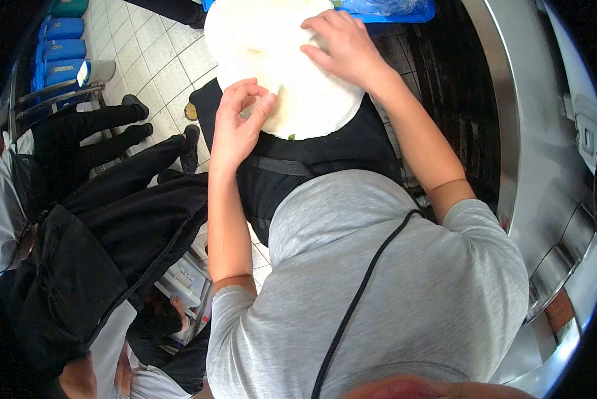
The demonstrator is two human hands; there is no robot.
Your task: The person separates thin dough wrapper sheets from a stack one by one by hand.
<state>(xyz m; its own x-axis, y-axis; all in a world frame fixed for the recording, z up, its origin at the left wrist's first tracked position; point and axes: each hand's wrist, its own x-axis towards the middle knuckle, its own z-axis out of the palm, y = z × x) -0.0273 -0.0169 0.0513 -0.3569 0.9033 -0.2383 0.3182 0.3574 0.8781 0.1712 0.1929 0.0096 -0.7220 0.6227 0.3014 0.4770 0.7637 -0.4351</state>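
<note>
A large round white sheet [258, 56], thin and slightly wrinkled, lies over my lap at the top of the view; I cannot tell what it is made of. My left hand [238, 123] rests at its near left side, with curled fingers and thumb closed on a small raised fold. On the right side is my right hand [348, 46], its thumb and forefinger apart over the sheet and its other fingers partly hidden. A small green scrap [292, 137] shows at the sheet's near edge.
Beyond the sheet, a blue tray [418, 13] holds a clear plastic bag [385, 5]. People in dark trousers [92, 126] and aprons stand close on my left over a tiled floor [149, 50]. Blue bins [65, 50] stand at the far left. A metal-edged unit [511, 120] borders my right.
</note>
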